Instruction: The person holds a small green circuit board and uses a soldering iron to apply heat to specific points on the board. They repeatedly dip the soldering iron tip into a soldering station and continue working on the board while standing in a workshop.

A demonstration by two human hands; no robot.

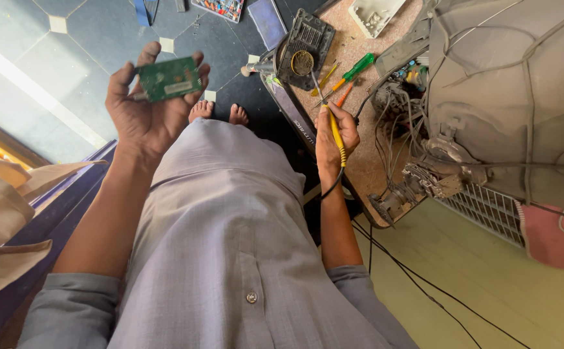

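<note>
My left hand (145, 106) is raised in front of me, fingers curled around a small green circuit board (169, 79) held flat against the fingertips. My right hand (335, 132) grips the yellow handle of a soldering iron (336, 132). Its thin metal tip (315, 83) points up toward a small round tin (302, 63) resting on a black plastic part (308, 39). The iron's black cord runs down along my right forearm.
A dusty old picture-tube television (514, 97) lies opened on the bench at right, with loose wires and a circuit chassis (417, 181). A green-handled screwdriver (357, 67) and an orange one (343, 95) lie on the speckled bench top. My bare feet (217, 113) stand on dark tiles.
</note>
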